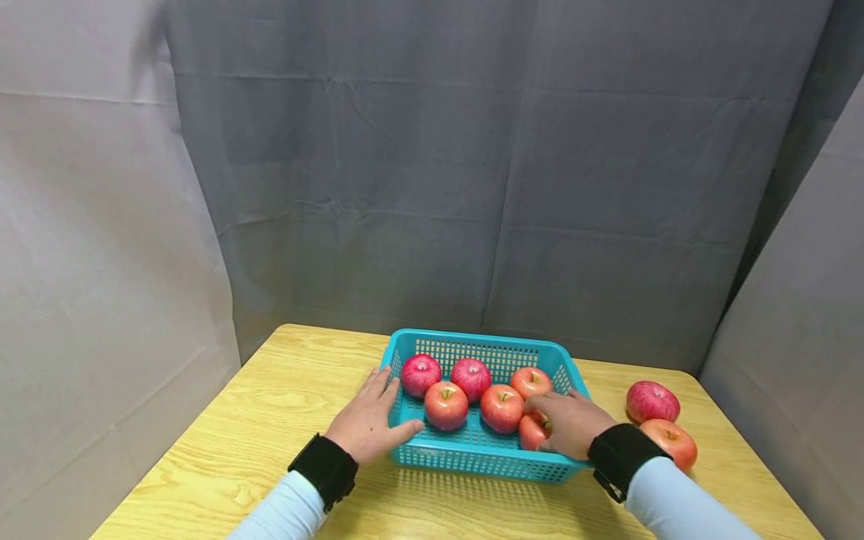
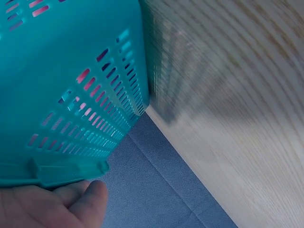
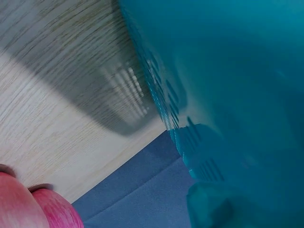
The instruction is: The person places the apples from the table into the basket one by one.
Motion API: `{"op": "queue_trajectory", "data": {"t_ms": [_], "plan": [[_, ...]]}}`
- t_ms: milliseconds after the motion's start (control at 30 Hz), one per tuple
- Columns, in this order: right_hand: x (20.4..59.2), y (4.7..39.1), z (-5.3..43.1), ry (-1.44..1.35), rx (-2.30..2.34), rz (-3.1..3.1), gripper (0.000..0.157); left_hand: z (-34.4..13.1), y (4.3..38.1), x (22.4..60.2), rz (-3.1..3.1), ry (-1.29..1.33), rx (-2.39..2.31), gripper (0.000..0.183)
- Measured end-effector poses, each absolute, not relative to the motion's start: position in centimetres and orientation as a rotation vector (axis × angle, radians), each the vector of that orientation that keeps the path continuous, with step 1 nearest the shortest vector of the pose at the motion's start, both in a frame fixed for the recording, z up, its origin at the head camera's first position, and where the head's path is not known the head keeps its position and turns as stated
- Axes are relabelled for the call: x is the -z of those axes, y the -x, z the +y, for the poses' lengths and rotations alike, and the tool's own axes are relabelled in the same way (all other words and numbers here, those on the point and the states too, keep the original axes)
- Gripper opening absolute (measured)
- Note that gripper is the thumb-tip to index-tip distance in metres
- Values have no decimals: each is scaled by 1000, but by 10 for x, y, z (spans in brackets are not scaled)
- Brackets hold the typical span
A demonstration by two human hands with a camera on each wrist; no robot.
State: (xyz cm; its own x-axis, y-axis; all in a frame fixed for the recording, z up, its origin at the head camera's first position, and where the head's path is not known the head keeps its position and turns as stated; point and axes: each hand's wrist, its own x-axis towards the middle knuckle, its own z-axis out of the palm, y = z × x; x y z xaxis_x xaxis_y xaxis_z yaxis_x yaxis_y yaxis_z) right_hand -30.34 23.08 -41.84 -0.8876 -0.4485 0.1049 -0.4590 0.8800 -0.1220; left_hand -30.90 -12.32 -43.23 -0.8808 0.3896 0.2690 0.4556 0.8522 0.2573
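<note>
A turquoise plastic basket [image 1: 466,461] with slotted walls stands on the table and holds several red apples [image 1: 445,406]. At its left end my left hand [image 1: 367,420] rests against the rim, fingers extended and thumb over the front corner. The left wrist view has those fingers [image 2: 88,204] right at the rim. My right hand [image 1: 570,421] reaches over the right end and grips an apple [image 1: 532,431] in the front right corner, partly covering it. In the right wrist view the basket wall [image 3: 237,95] fills the right side, and the hand is out of sight.
Two more apples lie on the table right of the basket, a darker one [image 1: 652,401] behind a paler one [image 1: 671,441]. The wooden table [image 1: 270,420] ends at a grey cloth backdrop [image 1: 405,187], with pale cloth sheets [image 1: 101,262] at both sides.
</note>
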Motion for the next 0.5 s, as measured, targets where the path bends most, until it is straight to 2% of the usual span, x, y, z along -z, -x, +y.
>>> {"op": "queue_trajectory", "data": {"t_ms": [233,500], "plan": [[419,306,230,-663,-246,-3021,49,-124,309,431,-2818,652,467,94],[421,305,231,-681,-242,-2994,48,-123,308,431,-2827,655,473,92]]}}
